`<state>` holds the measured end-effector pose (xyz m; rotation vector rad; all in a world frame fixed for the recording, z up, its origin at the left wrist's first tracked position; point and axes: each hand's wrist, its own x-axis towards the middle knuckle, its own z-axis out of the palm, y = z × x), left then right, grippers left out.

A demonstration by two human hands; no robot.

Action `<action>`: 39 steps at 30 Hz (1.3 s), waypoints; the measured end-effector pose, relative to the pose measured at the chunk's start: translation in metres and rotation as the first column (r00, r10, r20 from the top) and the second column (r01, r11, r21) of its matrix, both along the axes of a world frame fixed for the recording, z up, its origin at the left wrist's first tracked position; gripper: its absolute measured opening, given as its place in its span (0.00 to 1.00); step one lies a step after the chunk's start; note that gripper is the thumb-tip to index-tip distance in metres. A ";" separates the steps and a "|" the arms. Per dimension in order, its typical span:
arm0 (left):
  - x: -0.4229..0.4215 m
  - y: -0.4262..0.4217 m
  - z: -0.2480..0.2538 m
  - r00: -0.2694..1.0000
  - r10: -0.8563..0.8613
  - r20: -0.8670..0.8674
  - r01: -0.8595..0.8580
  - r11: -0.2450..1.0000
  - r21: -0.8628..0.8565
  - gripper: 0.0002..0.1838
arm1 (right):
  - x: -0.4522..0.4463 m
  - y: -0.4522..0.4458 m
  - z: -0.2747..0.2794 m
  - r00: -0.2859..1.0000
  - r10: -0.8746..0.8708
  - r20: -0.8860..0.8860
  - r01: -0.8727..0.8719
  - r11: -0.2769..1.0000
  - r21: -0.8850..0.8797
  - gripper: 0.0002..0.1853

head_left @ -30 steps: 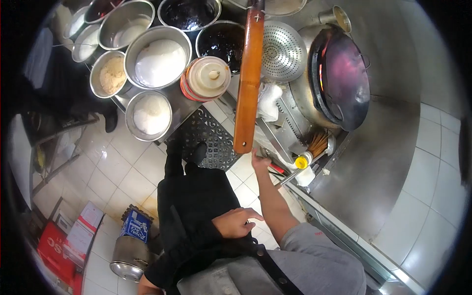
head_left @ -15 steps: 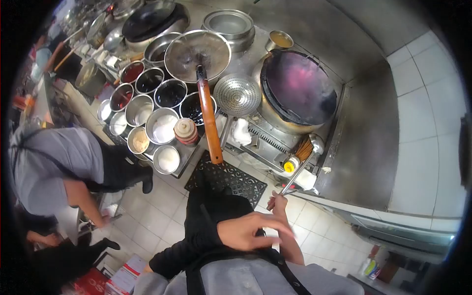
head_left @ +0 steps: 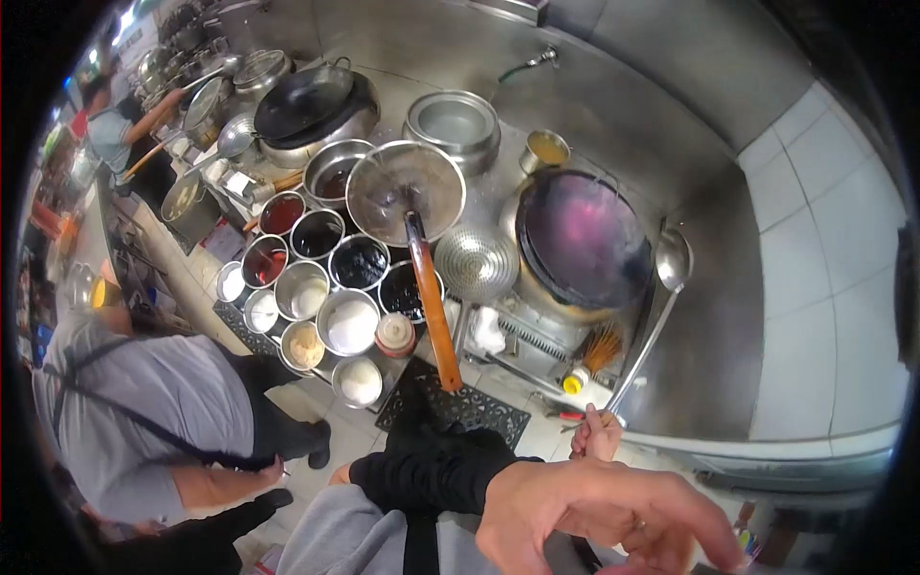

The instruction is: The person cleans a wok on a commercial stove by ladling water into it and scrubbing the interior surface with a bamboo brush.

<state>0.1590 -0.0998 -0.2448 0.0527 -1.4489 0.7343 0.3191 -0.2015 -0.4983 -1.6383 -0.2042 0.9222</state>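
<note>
My right hand (head_left: pixel 598 436) is at the front edge of the stove, its fingers closed at the handle end of a long metal ladle (head_left: pixel 674 261). The ladle's bowl lies to the right of a dark wok (head_left: pixel 585 244), which has steam and a pink glow in it. Close to the camera, my left hand (head_left: pixel 594 513) is raised with bent fingers apart and nothing visible in it; a black sleeve covers its forearm. Near my right hand are a yellow-capped container (head_left: pixel 575 381), a bamboo brush (head_left: pixel 603 347) and something with a red handle (head_left: pixel 572 416).
A wooden-handled pan (head_left: pixel 406 196) rests over several seasoning pots (head_left: pixel 350 321). Beside it are a perforated strainer (head_left: pixel 475 263), a squeeze bottle (head_left: pixel 395 333) and a white cloth (head_left: pixel 488 330). A co-worker (head_left: pixel 163 412) stands at the left. A black mat (head_left: pixel 494 417) lies on the floor.
The view has tilted up. The ladle's bowl has moved from the wok's front right to its right side, swung away from the brush. My left hand has risen closer to the camera.
</note>
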 end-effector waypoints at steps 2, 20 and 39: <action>-0.021 0.005 0.002 0.984 0.131 -0.118 -0.146 0.981 -0.129 0.53 | -0.018 0.044 0.033 0.970 0.220 0.100 -0.225 0.973 0.049 0.09; -0.184 0.134 -0.039 0.920 0.284 -0.271 -0.329 0.934 -0.136 0.50 | -0.123 0.618 0.001 0.696 0.552 0.459 -0.446 0.834 -0.326 0.10; -0.206 0.129 -0.019 0.773 -0.091 -0.628 -0.138 0.941 -0.307 0.48 | -0.066 0.459 0.051 0.269 0.443 -0.855 0.149 0.858 0.491 0.17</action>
